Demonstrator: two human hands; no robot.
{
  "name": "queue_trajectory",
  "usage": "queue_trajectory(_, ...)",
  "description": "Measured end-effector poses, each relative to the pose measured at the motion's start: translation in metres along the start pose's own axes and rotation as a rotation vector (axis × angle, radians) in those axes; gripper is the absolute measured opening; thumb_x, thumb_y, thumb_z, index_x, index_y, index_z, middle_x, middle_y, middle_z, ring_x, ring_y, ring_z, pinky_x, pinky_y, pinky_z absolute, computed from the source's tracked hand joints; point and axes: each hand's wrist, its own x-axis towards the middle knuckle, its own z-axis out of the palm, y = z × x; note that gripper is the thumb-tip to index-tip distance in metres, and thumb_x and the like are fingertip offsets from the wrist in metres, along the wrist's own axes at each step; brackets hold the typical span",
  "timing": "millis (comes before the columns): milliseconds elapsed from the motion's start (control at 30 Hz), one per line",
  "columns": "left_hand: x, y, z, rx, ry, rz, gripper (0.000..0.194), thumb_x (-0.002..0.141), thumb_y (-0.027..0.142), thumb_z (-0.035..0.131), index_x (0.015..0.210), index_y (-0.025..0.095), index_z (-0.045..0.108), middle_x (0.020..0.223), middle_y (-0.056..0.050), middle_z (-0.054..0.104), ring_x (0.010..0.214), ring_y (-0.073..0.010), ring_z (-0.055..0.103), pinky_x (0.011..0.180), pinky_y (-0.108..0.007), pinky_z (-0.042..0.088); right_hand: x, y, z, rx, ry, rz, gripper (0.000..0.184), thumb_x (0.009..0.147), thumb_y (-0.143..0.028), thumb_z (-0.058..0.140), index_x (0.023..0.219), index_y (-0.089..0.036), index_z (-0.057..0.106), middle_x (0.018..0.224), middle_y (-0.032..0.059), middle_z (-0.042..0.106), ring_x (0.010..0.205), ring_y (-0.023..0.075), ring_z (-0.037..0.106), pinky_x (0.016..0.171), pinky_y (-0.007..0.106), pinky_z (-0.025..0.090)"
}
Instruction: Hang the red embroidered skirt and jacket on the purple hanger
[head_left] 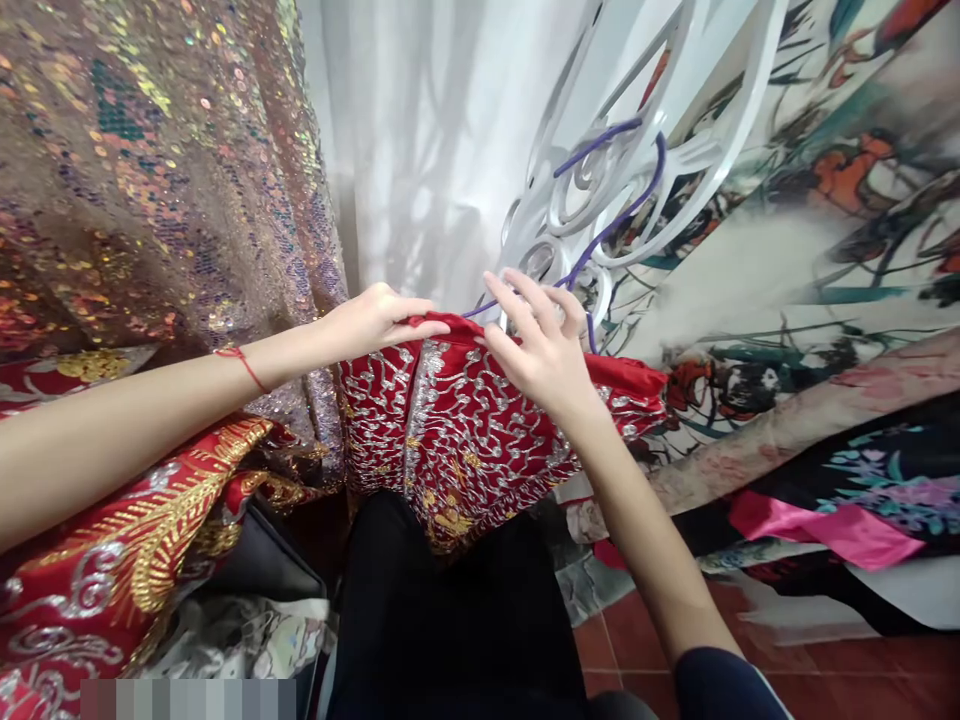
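Note:
A red garment (487, 440) with silver and gold embroidery hangs over my black-clad lap, its plain red waistband on top. My left hand (386, 315) pinches that waistband at its left part, thumb and fingers closed on the cloth. At the right, my right hand (540, 350) is over the waistband with its fingers spread and slightly bent. Whether its thumb touches the cloth I cannot tell. A thin purple rod (615, 235), bent like a clothes hanger, runs behind the right fingers and the waistband, in front of white scrolled metalwork (675, 165).
Sequined cloth (165, 180) hangs at the left. Below it lies another red garment with gold trim (150, 550). Patterned fabric (847, 240) fills the right side, above dark floral cloth (892, 480) and a pink ribbon (832, 530). White curtain-like cloth (427, 150) is behind.

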Motion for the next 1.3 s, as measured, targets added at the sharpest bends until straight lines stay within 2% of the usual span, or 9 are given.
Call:
queue_trajectory(167, -0.003, -0.001, 0.003, 0.16, 0.026, 0.08, 0.047, 0.102, 0.049, 0.045, 0.085, 0.015, 0.073, 0.049, 0.004, 0.046, 0.043, -0.0068, 0.033, 0.048, -0.025, 0.029, -0.034, -0.067, 0.02, 0.112, 0.257, 0.25, 0.013, 0.095, -0.031, 0.061, 0.087, -0.025, 0.07, 0.093, 0.0055, 0.077, 0.092, 0.0204, 0.066, 0.085, 0.038, 0.043)
queue_trajectory(233, -0.003, -0.003, 0.005, 0.238, 0.024, 0.098, 0.047, 0.102, 0.05, 0.044, 0.085, 0.016, 0.072, 0.049, 0.004, 0.045, 0.042, -0.0073, 0.034, 0.05, -0.026, 0.03, -0.056, -0.108, 0.033, 0.327, 0.149, 0.454, 0.019, 0.095, -0.032, 0.059, 0.082, -0.022, 0.068, 0.072, 0.0027, 0.072, 0.068, 0.0148, 0.063, 0.07, 0.031, 0.044)
queue_trajectory(300, -0.004, -0.004, 0.006, 0.342, 0.024, 0.111, 0.049, 0.103, 0.051, 0.041, 0.086, 0.017, 0.072, 0.048, 0.004, 0.045, 0.041, -0.0082, 0.037, 0.05, -0.027, 0.031, -0.078, -0.147, 0.049, 0.624, -0.051, 0.797, 0.027, 0.097, -0.034, 0.054, 0.076, -0.021, 0.065, 0.061, -0.0008, 0.064, 0.052, 0.0106, 0.055, 0.058, 0.026, 0.042)
queue_trajectory(367, -0.003, -0.005, 0.005, 0.47, 0.031, 0.147, 0.053, 0.104, 0.052, 0.036, 0.084, 0.018, 0.071, 0.047, 0.004, 0.044, 0.04, -0.0093, 0.039, 0.048, -0.027, 0.028, -0.096, -0.177, 0.066, 0.937, -0.199, 1.051, 0.027, 0.093, -0.04, 0.056, 0.077, -0.02, 0.065, 0.058, -0.0019, 0.063, 0.047, 0.0103, 0.054, 0.051, 0.024, 0.042)
queue_trajectory(467, -0.001, -0.006, 0.003, 0.609, 0.022, 0.227, 0.056, 0.104, 0.053, 0.033, 0.08, 0.018, 0.069, 0.044, 0.005, 0.038, 0.039, -0.0104, 0.039, 0.047, -0.027, 0.025, -0.107, -0.202, 0.086, 1.283, -0.193, 1.285, 0.031, 0.088, -0.046, 0.061, 0.098, -0.018, 0.066, 0.068, -0.0003, 0.068, 0.051, 0.0118, 0.061, 0.051, 0.023, 0.049)
queue_trajectory(667, -0.001, -0.007, 0.004, 0.557, 0.009, 0.193, 0.048, 0.102, 0.053, 0.041, 0.085, 0.017, 0.069, 0.047, 0.004, 0.04, 0.046, -0.0111, 0.045, 0.056, -0.027, 0.034, -0.098, -0.222, 0.101, 1.483, 0.085, 1.55, 0.044, 0.081, -0.055, 0.068, 0.098, -0.015, 0.064, 0.077, 0.0035, 0.073, 0.047, 0.0104, 0.062, 0.052, 0.024, 0.051)
queue_trajectory(833, -0.003, -0.007, 0.007, 0.533, 0.001, 0.165, 0.049, 0.102, 0.054, 0.039, 0.085, 0.018, 0.068, 0.049, 0.005, 0.039, 0.048, -0.0108, 0.046, 0.058, -0.026, 0.034, -0.098, -0.24, 0.103, 1.429, 0.276, 1.738, 0.05, 0.079, -0.054, 0.071, 0.107, -0.015, 0.058, 0.084, 0.0061, 0.076, 0.046, 0.011, 0.064, 0.047, 0.022, 0.046)
queue_trajectory(1100, 0.001, -0.001, 0.005, 0.377, -0.008, 0.039, 0.05, 0.096, 0.061, 0.046, 0.08, 0.019, 0.068, 0.05, 0.004, 0.038, 0.054, -0.0123, 0.051, 0.06, -0.027, 0.035, -0.081, -0.237, 0.11, 1.405, 0.296, 1.766, 0.048, 0.077, -0.057, 0.071, 0.097, -0.016, 0.057, 0.078, 0.0059, 0.076, 0.042, 0.01, 0.061, 0.046, 0.022, 0.045)
queue_trajectory(1300, 0.003, 0.004, 0.004, 0.396, -0.018, 0.051, 0.054, 0.099, 0.059, 0.039, 0.073, 0.02, 0.065, 0.047, 0.005, 0.026, 0.045, -0.0103, 0.038, 0.054, -0.026, 0.027, -0.072, -0.23, 0.117, 1.409, 0.357, 1.865, 0.043, 0.075, -0.052, 0.073, 0.089, -0.015, 0.059, 0.072, 0.0052, 0.074, 0.042, 0.0095, 0.059, 0.041, 0.021, 0.035)
